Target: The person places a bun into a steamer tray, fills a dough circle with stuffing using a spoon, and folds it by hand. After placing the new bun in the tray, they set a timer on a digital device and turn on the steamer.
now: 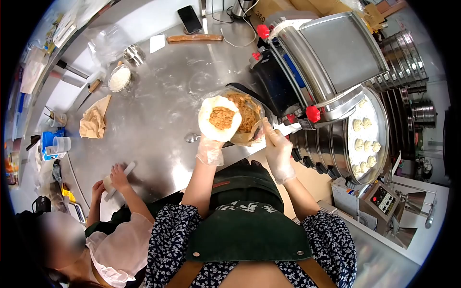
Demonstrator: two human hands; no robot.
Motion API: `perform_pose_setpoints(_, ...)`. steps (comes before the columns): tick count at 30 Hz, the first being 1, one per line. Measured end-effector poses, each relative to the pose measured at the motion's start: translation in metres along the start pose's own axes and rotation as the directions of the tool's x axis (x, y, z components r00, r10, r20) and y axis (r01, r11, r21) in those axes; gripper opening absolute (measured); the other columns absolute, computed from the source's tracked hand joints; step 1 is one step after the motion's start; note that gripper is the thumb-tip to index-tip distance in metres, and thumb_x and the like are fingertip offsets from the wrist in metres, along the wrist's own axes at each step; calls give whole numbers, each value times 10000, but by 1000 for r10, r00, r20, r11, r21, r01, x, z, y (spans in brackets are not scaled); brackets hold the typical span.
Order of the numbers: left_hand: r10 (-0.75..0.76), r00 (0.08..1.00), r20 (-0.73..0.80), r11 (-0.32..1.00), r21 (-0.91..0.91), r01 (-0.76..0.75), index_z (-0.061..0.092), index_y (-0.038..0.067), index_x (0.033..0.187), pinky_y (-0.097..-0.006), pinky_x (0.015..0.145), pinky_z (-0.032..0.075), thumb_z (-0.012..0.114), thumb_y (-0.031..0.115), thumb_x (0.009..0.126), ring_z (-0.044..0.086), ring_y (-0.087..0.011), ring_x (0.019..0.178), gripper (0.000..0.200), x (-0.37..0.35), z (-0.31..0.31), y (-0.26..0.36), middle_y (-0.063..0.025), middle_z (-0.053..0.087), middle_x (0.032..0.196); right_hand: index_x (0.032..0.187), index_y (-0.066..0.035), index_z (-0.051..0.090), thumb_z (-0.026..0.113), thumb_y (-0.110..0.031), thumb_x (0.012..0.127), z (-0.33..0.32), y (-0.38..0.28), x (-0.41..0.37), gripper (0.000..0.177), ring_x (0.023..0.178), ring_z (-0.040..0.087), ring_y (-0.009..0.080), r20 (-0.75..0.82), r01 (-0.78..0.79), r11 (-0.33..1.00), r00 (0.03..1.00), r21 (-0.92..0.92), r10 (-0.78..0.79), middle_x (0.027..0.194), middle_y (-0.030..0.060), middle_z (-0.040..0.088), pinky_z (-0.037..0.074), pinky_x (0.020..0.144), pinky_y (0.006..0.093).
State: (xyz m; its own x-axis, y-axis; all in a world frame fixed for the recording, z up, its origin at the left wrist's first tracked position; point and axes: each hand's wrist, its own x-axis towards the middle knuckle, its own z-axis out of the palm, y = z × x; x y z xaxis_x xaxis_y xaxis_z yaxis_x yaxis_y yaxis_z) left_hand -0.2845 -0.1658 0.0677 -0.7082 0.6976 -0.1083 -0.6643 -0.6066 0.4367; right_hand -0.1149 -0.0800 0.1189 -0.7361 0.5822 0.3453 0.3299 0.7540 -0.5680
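Observation:
My left hand (210,151), in a clear glove, supports a round dough wrapper (204,122) from below. Brown shredded filling (222,118) sits in the wrapper's middle. Right behind it is a plastic-lined container (261,137) with more of this filling (248,114), partly covered by the wrapper. My gloved right hand (278,152) is at the container's right edge, its fingers closed. What they grip is too small to make out. A metal spoon (191,138) lies on the table left of my left hand.
To the right, stacked steamers (326,144) carry pleated buns (367,145) on top. A roller machine (331,53) stands behind them. A co-worker's hands (117,178) hold a white rolling pin (128,169) at lower left. A bowl of white contents (119,78) and brown paper (95,118) lie farther left.

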Motion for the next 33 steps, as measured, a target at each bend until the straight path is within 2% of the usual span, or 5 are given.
perform_pose_setpoints(5,-170,976,-138,963,-232,135,637,79,1054,-422,778,552,553,409,932,648,-278,968,362,-14,-35,10,-95,678,1036,1286,-191,617,582,-68,793,40,68,-64,509,481,569,215,390,243,738,920,-630,31,639,43,554,439,424,355)
perform_pose_setpoints(7,-50,995,-86,999,1,50,639,83,1059,-425,782,548,559,411,929,643,-277,966,361,-22,-66,0,-91,676,1045,1285,-193,614,604,-61,747,44,77,-83,554,458,546,188,409,258,720,912,-644,38,642,35,541,428,409,336)
perform_pose_setpoints(14,-143,989,-33,964,-229,132,533,132,843,-413,794,490,560,355,936,561,-232,944,243,-51,-79,-17,-19,562,899,1199,-161,654,593,-73,760,46,65,-49,452,453,562,160,306,153,624,941,-766,145,693,31,594,430,407,311)
perform_pose_setpoints(31,-254,956,-149,905,-386,180,435,125,796,-372,789,454,580,297,915,494,-210,867,255,-74,-90,-31,-21,466,829,1229,12,536,581,-91,779,9,101,-16,464,521,592,185,732,647,673,642,-358,-229,691,51,564,470,431,325)
perform_pose_setpoints(33,-101,980,-170,995,-30,98,408,116,871,-366,819,466,583,111,880,483,-195,861,175,-80,-92,-40,-21,453,851,1027,20,562,587,-92,784,9,90,-16,269,544,624,202,739,654,674,631,-343,-235,707,77,593,490,439,331)
